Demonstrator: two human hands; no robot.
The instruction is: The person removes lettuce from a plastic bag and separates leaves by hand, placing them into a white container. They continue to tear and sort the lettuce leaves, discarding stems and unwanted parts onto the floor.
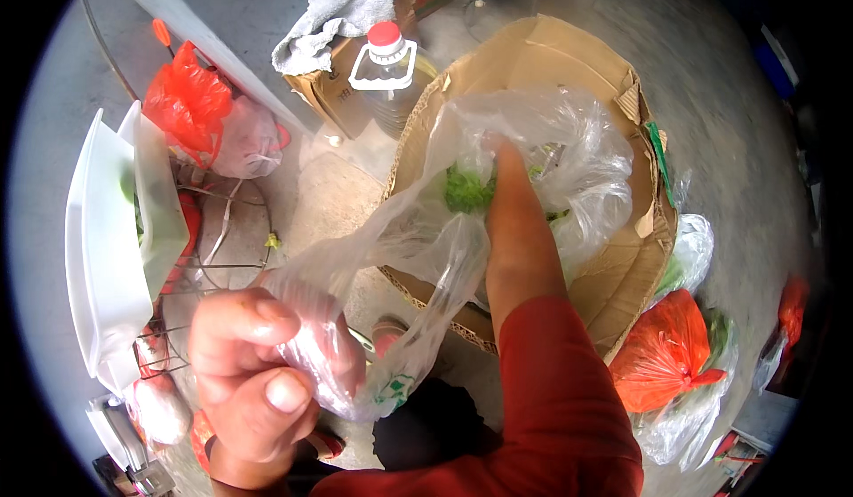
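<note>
Close to the camera, my left hand [250,370] grips the gathered edge of a clear plastic bag [426,244], which bears green print. The bag stretches up and right into an open cardboard box [586,50]. My right arm, in a red sleeve, reaches into the bag's mouth. Of my right hand [500,145] only a blurred part shows, and its fingers are hidden behind film and forearm. Beside it, within the bag, lie green leafy vegetables [468,190].
At left stand white plastic tubs [106,250] by a wire rack [223,267] and red bags [186,107]. A red-capped jug [388,64] stands beside a cardboard box with a grey towel [340,14]. A tied red bag [666,357] and clear bags lie at right.
</note>
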